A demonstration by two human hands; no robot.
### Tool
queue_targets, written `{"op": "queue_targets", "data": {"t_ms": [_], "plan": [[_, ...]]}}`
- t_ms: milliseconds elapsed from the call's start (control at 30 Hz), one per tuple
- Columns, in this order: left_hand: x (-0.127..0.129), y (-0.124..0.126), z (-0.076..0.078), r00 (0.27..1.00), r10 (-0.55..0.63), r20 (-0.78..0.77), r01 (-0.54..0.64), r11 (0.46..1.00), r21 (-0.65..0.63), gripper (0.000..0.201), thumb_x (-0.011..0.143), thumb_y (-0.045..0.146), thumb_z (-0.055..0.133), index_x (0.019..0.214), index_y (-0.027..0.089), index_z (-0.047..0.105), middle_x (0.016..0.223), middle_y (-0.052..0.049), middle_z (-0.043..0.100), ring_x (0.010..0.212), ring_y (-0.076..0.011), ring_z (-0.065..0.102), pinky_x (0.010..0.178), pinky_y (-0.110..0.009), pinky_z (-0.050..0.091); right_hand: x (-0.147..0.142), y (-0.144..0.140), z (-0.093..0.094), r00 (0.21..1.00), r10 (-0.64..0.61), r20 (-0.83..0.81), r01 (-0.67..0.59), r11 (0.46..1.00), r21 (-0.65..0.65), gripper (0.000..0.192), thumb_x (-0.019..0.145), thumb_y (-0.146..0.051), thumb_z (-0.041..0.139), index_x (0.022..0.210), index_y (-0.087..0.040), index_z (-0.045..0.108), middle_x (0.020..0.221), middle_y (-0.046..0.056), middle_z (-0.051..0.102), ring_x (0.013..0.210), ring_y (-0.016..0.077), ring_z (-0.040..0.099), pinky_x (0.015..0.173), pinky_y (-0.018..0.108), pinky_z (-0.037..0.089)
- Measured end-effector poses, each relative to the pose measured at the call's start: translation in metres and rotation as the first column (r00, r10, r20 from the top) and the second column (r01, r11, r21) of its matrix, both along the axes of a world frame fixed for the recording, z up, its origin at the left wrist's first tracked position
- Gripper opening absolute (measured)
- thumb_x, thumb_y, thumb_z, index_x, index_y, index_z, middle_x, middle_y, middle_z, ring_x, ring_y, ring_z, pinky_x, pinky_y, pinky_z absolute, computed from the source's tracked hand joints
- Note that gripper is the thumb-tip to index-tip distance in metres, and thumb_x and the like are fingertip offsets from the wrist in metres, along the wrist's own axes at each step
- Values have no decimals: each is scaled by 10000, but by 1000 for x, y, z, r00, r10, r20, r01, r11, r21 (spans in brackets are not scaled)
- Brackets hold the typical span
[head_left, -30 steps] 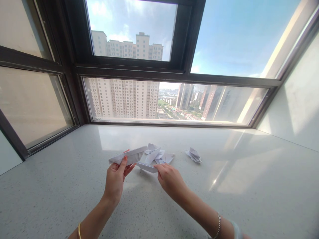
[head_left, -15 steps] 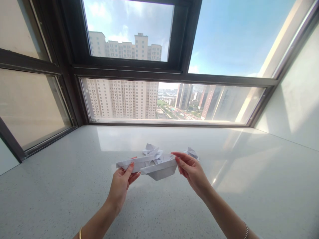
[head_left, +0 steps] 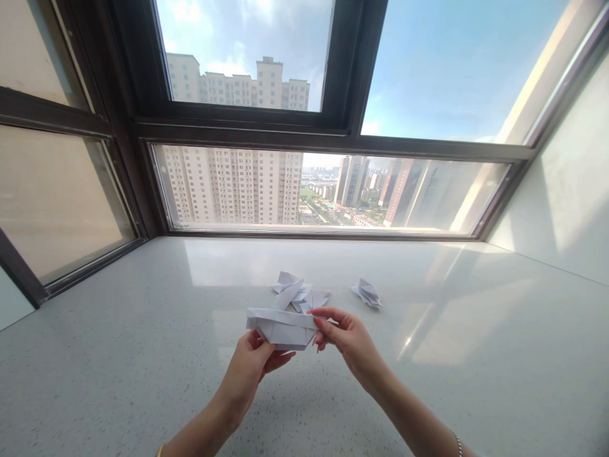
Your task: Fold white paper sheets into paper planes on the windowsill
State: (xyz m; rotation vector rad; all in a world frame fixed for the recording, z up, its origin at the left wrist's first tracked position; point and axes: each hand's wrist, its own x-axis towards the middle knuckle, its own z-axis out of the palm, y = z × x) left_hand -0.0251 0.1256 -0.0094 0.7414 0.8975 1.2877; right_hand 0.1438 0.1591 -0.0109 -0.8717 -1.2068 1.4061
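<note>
A white boat-shaped folded paper [head_left: 288, 336] is held up above the countertop, a long folded band running along its top edge. My left hand [head_left: 252, 365] grips it from below at the lower left, the thumb on the near face and the other fingers partly hidden behind. At the upper right corner, my right hand [head_left: 347, 336] pinches the paper between thumb and forefinger. Just beyond the held piece lies a cluster of white folded papers [head_left: 291, 291], partly covered by it. Whether the held paper is one piece or two nested ones I cannot tell.
Another small stack of folded white paper [head_left: 366, 293] lies to the right of the cluster. All of it rests on a pale speckled countertop [head_left: 157, 374]. Dark-framed windows [head_left: 323, 236] border the surface at the back and left, a white wall [head_left: 566, 209] at the right.
The two white paper pieces, one in each hand and side by side before, now appear as a single boat shape. My hands have come closer together, the right one moving left.
</note>
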Motion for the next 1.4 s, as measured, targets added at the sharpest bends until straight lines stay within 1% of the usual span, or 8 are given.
{"op": "queue_targets", "data": {"t_ms": [200, 367, 467, 600, 800, 933, 1167, 1400], "plan": [[0, -1, -1, 998, -58, 13, 58, 998, -3, 242, 627, 231, 694, 821, 98, 639, 839, -104, 688, 757, -211, 647, 797, -371, 493, 4, 2, -1, 996, -57, 72, 54, 998, 35, 266, 669, -342, 654, 836, -135, 658, 476, -11, 622, 438, 100, 533, 474, 242, 442], [-2, 2, -5, 993, -107, 49, 108, 994, -20, 302, 622, 255, 711, 874, 110, 629, 914, -99, 677, 779, -193, 640, 824, -353, 478, 5, 3, -1, 989, -107, 101, 102, 993, 54, 291, 664, -357, 654, 838, -124, 650, 484, -4, 623, 448, 113, 545, 485, 258, 446], [-4, 4, -6, 988, -141, 71, 142, 990, -21, 335, 629, 281, 707, 908, 116, 622, 969, -102, 665, 805, -185, 635, 836, -329, 470, 6, 3, -2, 986, -124, 110, 118, 992, 52, 306, 668, -370, 648, 849, -123, 646, 503, 4, 631, 457, 119, 552, 493, 266, 450], [-5, 5, -7, 981, -178, 71, 180, 984, -14, 328, 658, 296, 684, 920, 113, 610, 1004, -102, 653, 810, -160, 631, 828, -284, 471, 7, 3, -2, 984, -130, 119, 125, 991, 46, 295, 670, -368, 647, 842, -128, 642, 502, 4, 634, 453, 117, 549, 496, 264, 449], [-5, 6, -7, 979, -187, 83, 189, 982, -18, 336, 677, 329, 659, 933, 122, 595, 960, -88, 664, 779, -146, 634, 828, -285, 472, 7, 3, -1, 981, -144, 133, 138, 989, 53, 289, 664, -366, 652, 827, -128, 641, 495, 2, 633, 444, 119, 551, 490, 264, 448], [-6, 7, -9, 977, -188, 103, 190, 982, -3, 325, 706, 336, 630, 943, 116, 596, 981, -97, 657, 823, -162, 629, 844, -294, 465, 5, 0, 0, 980, -139, 143, 131, 989, 62, 289, 667, -369, 647, 827, -129, 640, 483, 1, 631, 439, 120, 553, 487, 265, 452], [-4, 6, -9, 986, -137, 96, 138, 990, -4, 356, 686, 361, 637, 928, 102, 610, 885, -100, 677, 809, -187, 634, 867, -336, 448, 2, -2, 1, 978, -132, 158, 122, 990, 74, 282, 658, -376, 652, 803, -134, 640, 464, -1, 628, 429, 121, 555, 474, 260, 460], [-2, 3, -3, 989, -123, 84, 123, 992, 6, 364, 674, 349, 653, 927, 91, 612, 947, -116, 663, 823, -197, 629, 875, -344, 442, -1, -4, 3, 977, -129, 170, 117, 990, 79, 289, 648, -384, 654, 789, -132, 641, 445, -7, 611, 413, 126, 552, 451, 269, 471]]}}
